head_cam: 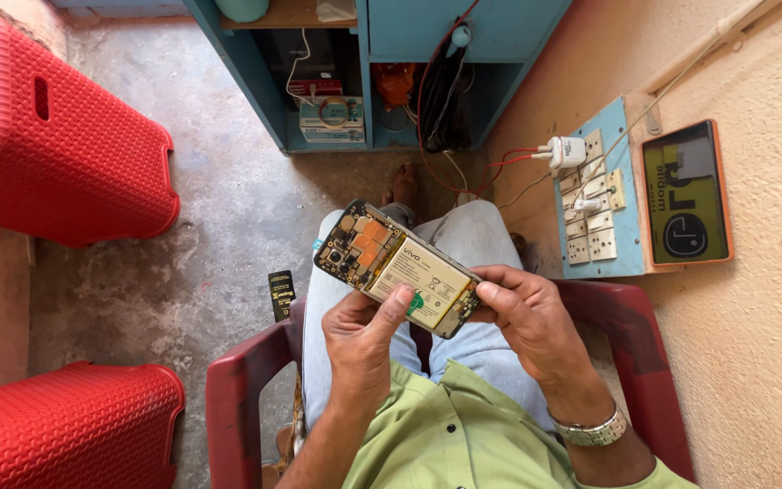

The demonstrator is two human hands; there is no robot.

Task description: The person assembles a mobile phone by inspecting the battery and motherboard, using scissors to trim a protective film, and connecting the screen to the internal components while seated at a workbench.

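Looking down from the head camera, a fair bit is hidden: the smartphone's (pixel 397 268) lower right end disappears behind the right hand (pixel 527 317), and the left hand's (pixel 361 340) thumb covers part of the battery's (pixel 420 276) bottom edge by a small green tab, so I can't tell what's under there. The phone has its back cover off, with the circuit board and orange patches showing at the upper left end. It sits in the air above the person's lap, over the grey trousers. Left hand grasps it from below, thumb pressed on the battery; right hand clamps the lower right end between fingers and thumb. Its long axis runs diagonally, camera end pointing up-left, toward the blue shelf unit (pixel 368 81). Around it: a dark red plastic chair (pixel 237 398), red stools (pixel 56 136) on the left, a small black card (pixel 281 294) on the concrete floor, and a wall switchboard (pixel 595 195) with a white charger plugged in.
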